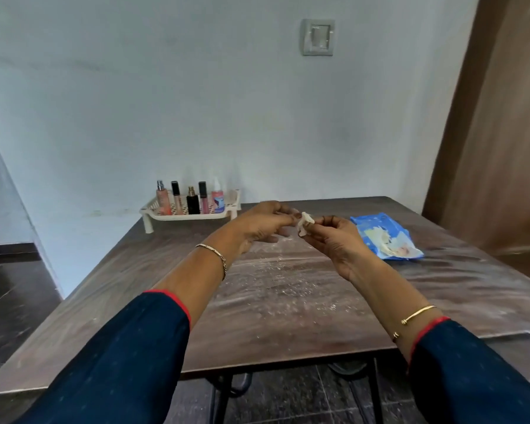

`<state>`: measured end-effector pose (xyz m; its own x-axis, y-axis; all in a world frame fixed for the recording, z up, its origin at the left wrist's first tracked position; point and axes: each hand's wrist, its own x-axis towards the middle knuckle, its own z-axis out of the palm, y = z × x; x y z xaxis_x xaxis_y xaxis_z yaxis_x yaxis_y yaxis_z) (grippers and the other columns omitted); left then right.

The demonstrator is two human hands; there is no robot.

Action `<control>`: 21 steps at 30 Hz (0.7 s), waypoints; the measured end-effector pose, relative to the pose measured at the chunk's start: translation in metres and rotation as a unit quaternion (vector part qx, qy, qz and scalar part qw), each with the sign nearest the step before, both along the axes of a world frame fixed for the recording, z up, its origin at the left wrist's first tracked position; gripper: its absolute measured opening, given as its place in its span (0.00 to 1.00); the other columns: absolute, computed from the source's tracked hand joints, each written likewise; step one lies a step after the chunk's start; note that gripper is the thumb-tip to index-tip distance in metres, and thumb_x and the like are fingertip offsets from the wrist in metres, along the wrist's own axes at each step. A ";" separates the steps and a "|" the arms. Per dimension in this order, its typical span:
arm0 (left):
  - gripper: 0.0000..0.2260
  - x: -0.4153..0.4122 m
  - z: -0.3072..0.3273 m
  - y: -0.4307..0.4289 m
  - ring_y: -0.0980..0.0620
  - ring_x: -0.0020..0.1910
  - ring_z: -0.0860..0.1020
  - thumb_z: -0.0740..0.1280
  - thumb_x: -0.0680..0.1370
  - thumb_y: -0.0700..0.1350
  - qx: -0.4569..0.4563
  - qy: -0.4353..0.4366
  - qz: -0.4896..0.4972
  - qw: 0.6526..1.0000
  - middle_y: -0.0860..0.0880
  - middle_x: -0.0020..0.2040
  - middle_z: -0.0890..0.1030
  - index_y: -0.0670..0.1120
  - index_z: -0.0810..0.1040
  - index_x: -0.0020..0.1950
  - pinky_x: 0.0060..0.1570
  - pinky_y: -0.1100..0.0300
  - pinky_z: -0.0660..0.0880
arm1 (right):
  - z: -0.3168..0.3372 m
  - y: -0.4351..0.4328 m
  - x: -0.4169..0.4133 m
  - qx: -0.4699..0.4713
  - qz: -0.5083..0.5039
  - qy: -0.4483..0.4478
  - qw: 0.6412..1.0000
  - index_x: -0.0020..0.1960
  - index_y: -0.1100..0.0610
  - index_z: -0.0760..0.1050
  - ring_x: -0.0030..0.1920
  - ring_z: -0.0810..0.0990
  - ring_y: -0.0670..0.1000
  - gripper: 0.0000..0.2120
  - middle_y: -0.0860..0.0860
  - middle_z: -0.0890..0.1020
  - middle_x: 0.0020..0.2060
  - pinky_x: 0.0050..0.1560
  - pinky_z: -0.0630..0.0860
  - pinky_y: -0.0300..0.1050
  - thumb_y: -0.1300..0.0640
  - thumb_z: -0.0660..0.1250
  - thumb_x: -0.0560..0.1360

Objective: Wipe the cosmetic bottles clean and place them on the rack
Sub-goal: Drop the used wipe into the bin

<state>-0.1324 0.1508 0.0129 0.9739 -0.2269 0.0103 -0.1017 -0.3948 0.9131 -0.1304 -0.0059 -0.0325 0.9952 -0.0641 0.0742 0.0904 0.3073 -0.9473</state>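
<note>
Cream plastic rack (pixel 190 216), far left corner of the counter (pixel 288 289), against the wall. I judge it is parked there to leave the middle free for work.

Cosmetic bottles (pixel 192 201), five by my count, upright in one row inside the rack:
- pink spray bottle (pixel 162 198)
- black-capped gloss tube (pixel 176 198)
- black perfume bottle (pixel 192 203)
- second gloss tube (pixel 203 199)
- blue-and-pink nozzle bottle (pixel 218 199)

None stands on the counter, so I read the placing as done or nearly so.

Left hand (pixel 263 221), raised over the counter's middle. Thumb and forefinger pinch the left edge of a small crumpled white wipe (pixel 305 223); the other fingers curl loosely beneath. Chain bracelet (pixel 214 255) at the wrist.

Wipe, held between both hands, clear of the counter and well apart from the rack. It is bunched. I take the two-handed hold as a way to pull it open or fold it to a fresh face, but I cannot tell which.

Right hand (pixel 334 237), fingertips closed on the wipe's right side. Gold bangle (pixel 419 312) on the forearm.

Counter, dark wood grain, dusted with white specks and streaks under the hands.

Blue wipe packet (pixel 386 237), lying flat at the right, near the right hand. I judge it is kept within reach for the next sheet.
</note>
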 end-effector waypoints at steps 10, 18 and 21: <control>0.09 -0.047 -0.035 -0.129 0.54 0.40 0.81 0.70 0.75 0.49 -0.050 0.021 -0.100 0.994 0.48 0.48 0.81 0.47 0.76 0.52 0.41 0.62 0.76 | -0.011 -0.127 -0.084 -0.074 -0.051 0.028 0.996 0.45 0.57 0.77 0.34 0.80 0.47 0.04 0.54 0.81 0.36 0.34 0.79 0.37 0.61 0.71 0.72; 0.04 -0.090 -0.079 -0.245 0.57 0.33 0.79 0.68 0.77 0.41 -0.045 0.069 -0.244 0.966 0.47 0.40 0.79 0.47 0.74 0.44 0.37 0.63 0.77 | -0.057 -0.255 -0.179 -0.088 -0.097 0.074 0.989 0.48 0.59 0.79 0.27 0.75 0.43 0.04 0.49 0.80 0.31 0.29 0.74 0.32 0.63 0.69 0.73; 0.04 -0.112 -0.113 -0.285 0.55 0.36 0.79 0.68 0.77 0.41 0.001 0.091 -0.302 0.949 0.45 0.44 0.79 0.47 0.74 0.45 0.41 0.61 0.77 | -0.094 -0.292 -0.220 -0.084 -0.138 0.107 0.981 0.44 0.58 0.79 0.26 0.73 0.42 0.04 0.47 0.79 0.28 0.27 0.72 0.31 0.60 0.70 0.70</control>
